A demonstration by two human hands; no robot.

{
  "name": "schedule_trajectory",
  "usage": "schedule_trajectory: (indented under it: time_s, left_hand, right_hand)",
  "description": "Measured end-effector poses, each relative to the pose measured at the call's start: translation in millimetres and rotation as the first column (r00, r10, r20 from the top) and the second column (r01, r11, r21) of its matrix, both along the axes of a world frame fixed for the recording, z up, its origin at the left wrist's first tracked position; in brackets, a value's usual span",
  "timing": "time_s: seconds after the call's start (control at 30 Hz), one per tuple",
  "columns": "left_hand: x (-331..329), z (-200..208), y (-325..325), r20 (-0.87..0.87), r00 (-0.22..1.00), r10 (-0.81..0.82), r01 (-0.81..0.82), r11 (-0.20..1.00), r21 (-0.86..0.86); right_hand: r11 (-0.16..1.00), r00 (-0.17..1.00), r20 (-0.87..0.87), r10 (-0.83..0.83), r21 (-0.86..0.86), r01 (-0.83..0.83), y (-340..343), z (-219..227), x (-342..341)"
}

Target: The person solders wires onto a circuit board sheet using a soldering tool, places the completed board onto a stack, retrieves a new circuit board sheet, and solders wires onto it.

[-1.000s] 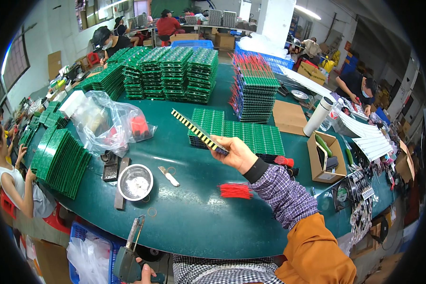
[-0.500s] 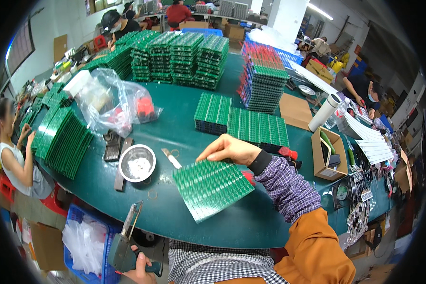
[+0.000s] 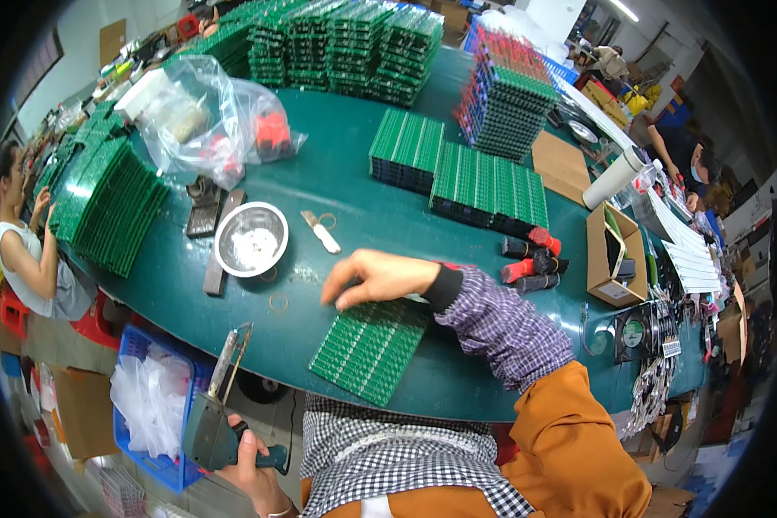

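Observation:
A green circuit board panel [image 3: 361,361] lies flat near the front edge of the table. My right hand [image 3: 384,278] hovers over its far edge, fingers loosely curved with a gap between thumb and forefinger, and nothing shows in them. At the lower left, beyond the table edge, my left hand [image 3: 255,470] grips a dark green soldering gun [image 3: 204,432] by the handle, its metal tip pointing up. Left of the panel stands a shiny metal bowl [image 3: 230,235] with small bright bits inside. A white-handled knife [image 3: 324,235] rests beyond my right hand.
Stacked green panels [image 3: 397,52] line the back, with a lower pile [image 3: 492,186] at centre right. Red and black wire bundles [image 3: 535,259] and a cardboard box [image 3: 615,268] lie rightward. A plastic bag [image 3: 203,129] sits left; a blue basket [image 3: 129,423] stands below the table. A co-worker [image 3: 30,242] sits left.
The panel, held tilted in my right hand before, now lies on the table, released. That hand has shifted slightly left. My left hand still holds the soldering gun; the view has tipped downward.

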State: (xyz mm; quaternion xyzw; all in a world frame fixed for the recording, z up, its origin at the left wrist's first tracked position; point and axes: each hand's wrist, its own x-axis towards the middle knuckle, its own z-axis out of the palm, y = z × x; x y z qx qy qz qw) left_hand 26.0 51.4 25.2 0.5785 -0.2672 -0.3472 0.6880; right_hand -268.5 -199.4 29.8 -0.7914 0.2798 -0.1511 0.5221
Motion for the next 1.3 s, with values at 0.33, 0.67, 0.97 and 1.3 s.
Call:
schedule_trajectory:
  time_s: [0.33,0.67,0.97,1.3]
  left_hand:
    - [-10,-6,-13,-0.057,0.995,-0.080,0.084,0.995,0.059]
    - [-29,11,-29,0.068,0.963,-0.261,0.262,0.965,-0.019]
    - [115,83,-83,0.768,0.615,0.179,0.274,0.865,-0.420]
    - [30,65,-87,0.463,0.877,-0.131,0.313,0.886,-0.343]
  right_hand:
    - [0.818,0.785,-0.393,-0.479,-0.524,0.237,181,-5,-5]
    - [0.824,0.850,-0.342,-0.401,-0.540,0.172,176,-31,6]
    - [0.334,0.453,-0.090,-0.887,-0.803,0.494,113,-36,-80]
    - [0.316,0.470,-0.025,-0.882,-0.773,0.551,89,-40,-90]
